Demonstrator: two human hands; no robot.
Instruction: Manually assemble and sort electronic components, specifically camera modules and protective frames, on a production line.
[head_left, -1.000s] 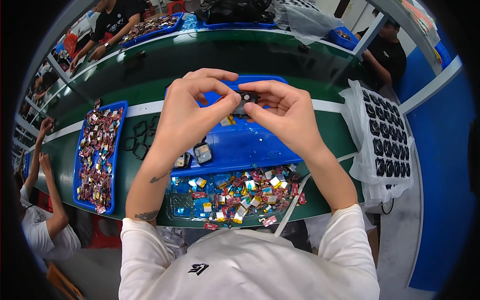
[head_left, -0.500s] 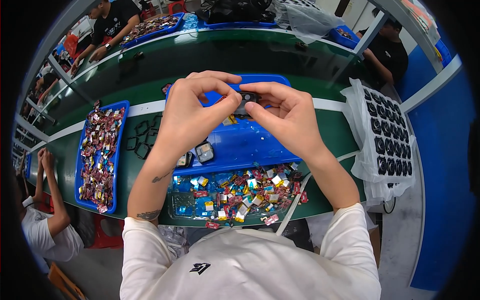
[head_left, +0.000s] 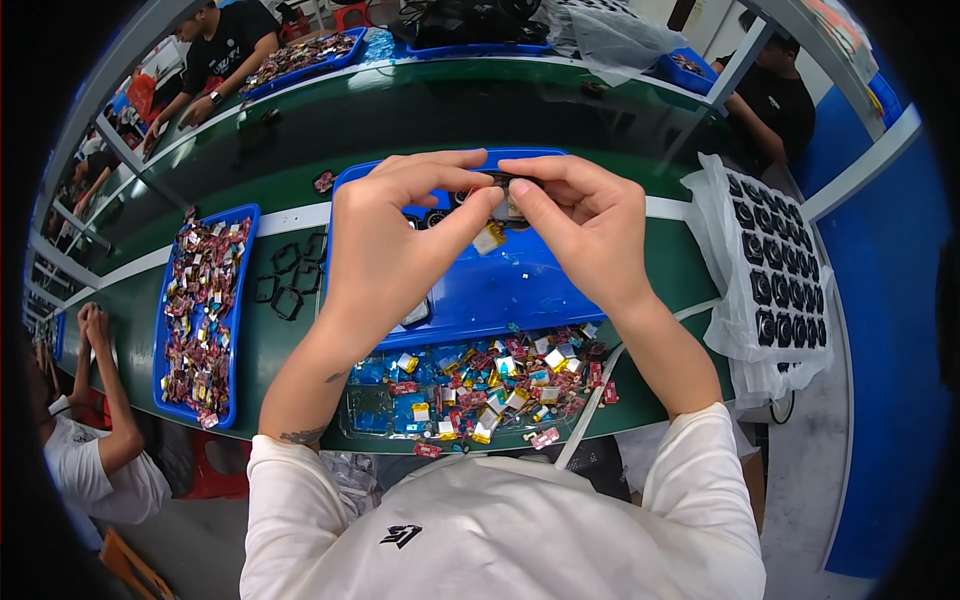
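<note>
Black casing (head_left: 514, 208), small, held up between both hands over the blue tray (head_left: 530, 290). Left hand (head_left: 400, 205) pinches its left side, thumb and fingers closed; right hand (head_left: 588, 215) grips the right side likewise. Judged light and stiff, perhaps slick; inner parts probably fragile, so best held by the outer rim. Fingers hide much of it. Yellow-and-silver piece (head_left: 489, 239) at near side, attachment unclear. Nearer: loose parts (head_left: 490, 400); left: black frames (head_left: 288, 302).

Bright, even light in here leaves a soft sheen on the blue tray (head_left: 505, 290); the white strip (head_left: 290, 217) bends sideways, and the corners fall to black
</note>
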